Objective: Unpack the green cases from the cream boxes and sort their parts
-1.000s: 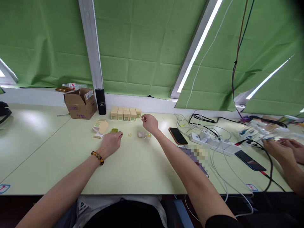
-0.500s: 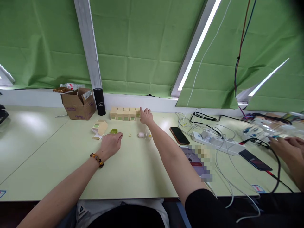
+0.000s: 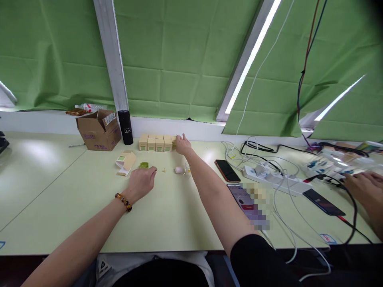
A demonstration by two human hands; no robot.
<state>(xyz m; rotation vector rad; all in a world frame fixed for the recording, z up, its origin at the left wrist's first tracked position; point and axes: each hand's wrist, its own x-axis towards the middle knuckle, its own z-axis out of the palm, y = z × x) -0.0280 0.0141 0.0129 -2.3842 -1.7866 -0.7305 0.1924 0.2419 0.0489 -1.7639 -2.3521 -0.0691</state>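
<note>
Standing near the far edge of the bench [image 3: 167, 219] in the head view, a row of small tan boxes [image 3: 155, 144] has the right hand [image 3: 183, 145] at its right end; whether those fingers grip the last box cannot be told. Nearer the front edge, the left hand [image 3: 141, 181] is curled narrow, and what it holds, if anything, is hidden. Just beyond it sits a green tray [image 3: 144, 164], with an opened carton [image 3: 126, 162] to the left. To its right lie a tiny yellowish piece [image 3: 164, 170] and a pale pink cylinder [image 3: 178, 170], the latter just beside a clear object [image 3: 187, 171]. Towards the bench's right edge are a dark phone [image 3: 227, 170] and a white power strip [image 3: 269, 180].
</note>
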